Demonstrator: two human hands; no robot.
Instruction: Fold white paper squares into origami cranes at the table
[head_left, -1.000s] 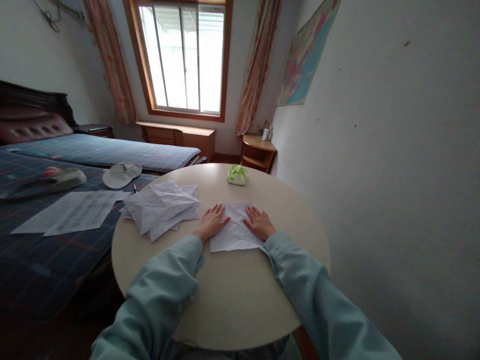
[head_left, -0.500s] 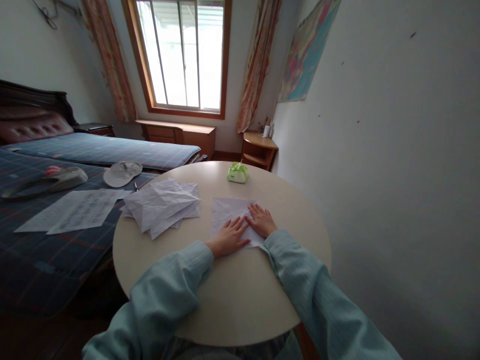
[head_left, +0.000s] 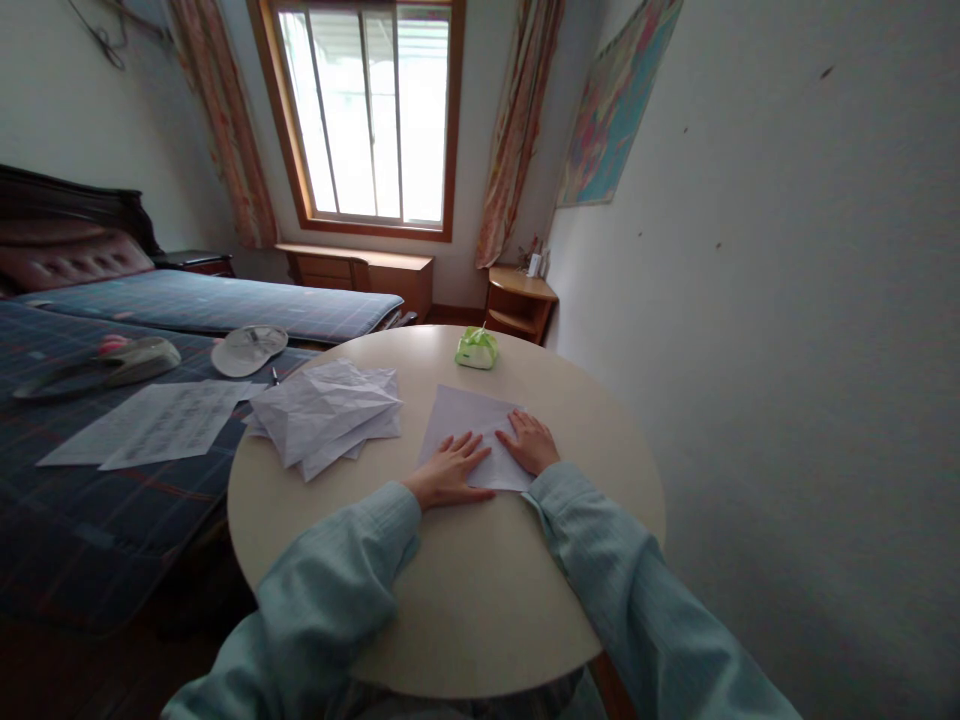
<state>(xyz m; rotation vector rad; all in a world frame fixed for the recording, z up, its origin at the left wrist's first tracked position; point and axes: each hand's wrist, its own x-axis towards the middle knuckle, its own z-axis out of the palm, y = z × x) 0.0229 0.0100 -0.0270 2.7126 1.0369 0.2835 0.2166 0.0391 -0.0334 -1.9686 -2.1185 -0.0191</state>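
Note:
A white sheet of paper (head_left: 469, 410) lies on the round table (head_left: 480, 590), turned slightly at an angle. My left hand (head_left: 452, 472) rests flat on its lower left part, fingers spread, thumb along the near edge. On the right side of the sheet, my right hand (head_left: 531, 442) lies with its fingers stretched out. The palms hide parts of the sheet. To the left sits a loose pile of creased white papers (head_left: 330, 405).
A green-and-white tissue pack (head_left: 476, 348) stands at the table's far side. Left of the table is a bed (head_left: 90, 520) with printed sheets (head_left: 157, 425), a white cap (head_left: 249, 350) and a pen (head_left: 275, 376). A bare wall (head_left: 787, 400) rises on the right.
The sheet has turned a little clockwise under my hands. My hands have moved slightly apart, the left one leftward and the right one rightward.

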